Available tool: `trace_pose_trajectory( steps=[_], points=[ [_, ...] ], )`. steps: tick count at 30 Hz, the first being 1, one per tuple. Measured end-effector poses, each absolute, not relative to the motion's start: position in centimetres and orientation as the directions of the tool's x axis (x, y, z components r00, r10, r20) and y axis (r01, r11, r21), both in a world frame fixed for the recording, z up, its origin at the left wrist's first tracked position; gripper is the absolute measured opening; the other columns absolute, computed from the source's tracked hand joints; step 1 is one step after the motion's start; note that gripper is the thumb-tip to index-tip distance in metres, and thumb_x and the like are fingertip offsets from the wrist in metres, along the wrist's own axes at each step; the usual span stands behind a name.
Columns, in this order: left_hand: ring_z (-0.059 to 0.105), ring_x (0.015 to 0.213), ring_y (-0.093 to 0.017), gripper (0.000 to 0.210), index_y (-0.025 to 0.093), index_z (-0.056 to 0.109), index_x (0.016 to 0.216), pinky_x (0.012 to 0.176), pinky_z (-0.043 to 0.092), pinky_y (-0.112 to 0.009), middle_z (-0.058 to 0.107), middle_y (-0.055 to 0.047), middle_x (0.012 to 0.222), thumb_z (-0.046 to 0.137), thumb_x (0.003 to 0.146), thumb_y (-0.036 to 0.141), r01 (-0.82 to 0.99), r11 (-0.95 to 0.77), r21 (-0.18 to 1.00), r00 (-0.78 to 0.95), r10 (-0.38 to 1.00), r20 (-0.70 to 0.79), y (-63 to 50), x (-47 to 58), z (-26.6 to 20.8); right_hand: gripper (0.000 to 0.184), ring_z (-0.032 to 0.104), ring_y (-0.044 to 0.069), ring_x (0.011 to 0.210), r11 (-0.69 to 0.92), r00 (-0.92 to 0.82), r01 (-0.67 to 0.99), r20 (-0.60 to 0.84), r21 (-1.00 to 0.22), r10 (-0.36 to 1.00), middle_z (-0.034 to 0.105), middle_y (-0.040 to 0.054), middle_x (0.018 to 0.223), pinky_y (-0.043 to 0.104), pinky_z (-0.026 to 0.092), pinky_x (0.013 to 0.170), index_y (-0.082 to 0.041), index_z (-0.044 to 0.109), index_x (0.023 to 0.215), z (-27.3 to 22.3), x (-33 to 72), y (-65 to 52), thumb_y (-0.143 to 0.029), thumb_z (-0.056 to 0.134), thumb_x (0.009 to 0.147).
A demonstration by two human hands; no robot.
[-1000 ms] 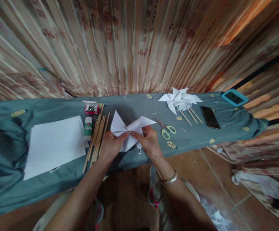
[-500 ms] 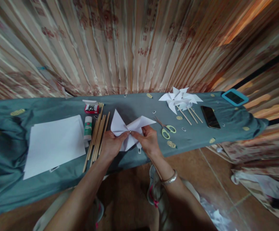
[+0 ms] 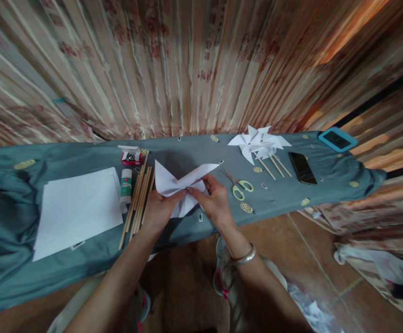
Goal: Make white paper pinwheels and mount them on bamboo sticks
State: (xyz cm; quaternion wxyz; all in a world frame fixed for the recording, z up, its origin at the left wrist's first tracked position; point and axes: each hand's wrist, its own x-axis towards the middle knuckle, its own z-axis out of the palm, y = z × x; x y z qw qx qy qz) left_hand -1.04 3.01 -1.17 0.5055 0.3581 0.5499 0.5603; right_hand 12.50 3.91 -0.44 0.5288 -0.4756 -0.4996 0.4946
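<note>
Between my hands is a white paper pinwheel (image 3: 182,186), its blades folded in toward a small shiny pin (image 3: 187,188) at the centre. My left hand (image 3: 159,210) grips its left side, thumb pressed near the pin. From the right, my right hand (image 3: 215,201) pinches the paper, its thumb meeting the centre and its fingers partly behind a blade. Wooden sticks (image 3: 138,199) lie just left of my left hand. Scissors (image 3: 238,185) with pale green handles rest to the right of my right hand.
White paper sheets (image 3: 78,210) lie at left beside a glue stick (image 3: 126,186) and an open red box (image 3: 131,158) of pins. Finished pinwheels (image 3: 257,143) on sticks, a phone (image 3: 303,168) and a blue-framed device (image 3: 337,139) lie at right. A curtain (image 3: 187,69) hangs behind the table.
The pinwheel has tilted slightly and its upper blades have shifted a little left and flatter. Both hands keep hold of it, thumbs still at the pin.
</note>
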Motion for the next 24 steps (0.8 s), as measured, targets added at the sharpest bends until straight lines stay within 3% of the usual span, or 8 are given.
trace_pose_trajectory(
  steps=[8,16,24],
  points=[
    [0.067,0.066,-0.021,0.027,0.017,0.072,0.07,0.064,0.054,-0.03,0.073,-0.002,0.07,0.083,0.045,0.021,-0.206,0.104,0.973,-0.285,0.945,-0.162,2.9,-0.75,-0.14,0.028,0.065,0.018,0.072,0.079,-0.003,0.011,0.079,-0.997,0.997,0.069,-0.0003,0.082,0.03,0.052,0.065,-0.023,0.059,0.091,-0.16,12.76,3.82,-0.027,0.072,0.066],
    [0.067,0.063,-0.021,0.036,0.013,0.071,0.068,0.064,0.054,-0.031,0.072,-0.003,0.068,0.087,0.038,0.025,-0.344,0.193,0.919,-0.237,0.929,-0.284,2.83,-0.5,-0.28,0.025,0.065,0.018,0.073,0.09,-0.004,0.026,0.09,-0.996,0.996,0.069,0.0,0.082,0.029,0.051,0.065,-0.023,0.059,0.09,-0.07,12.73,3.6,-0.027,0.07,0.068],
    [0.067,0.064,-0.02,0.037,0.012,0.071,0.071,0.065,0.054,-0.031,0.073,-0.003,0.07,0.087,0.041,0.025,-0.326,0.168,0.93,-0.237,0.938,-0.252,2.85,-0.56,-0.45,0.023,0.066,0.019,0.077,0.09,0.032,0.087,0.093,-0.992,0.995,0.071,0.0014,0.084,0.031,0.052,0.071,-0.022,0.06,0.091,-0.21,12.52,3.4,-0.026,0.069,0.07]
  ],
)
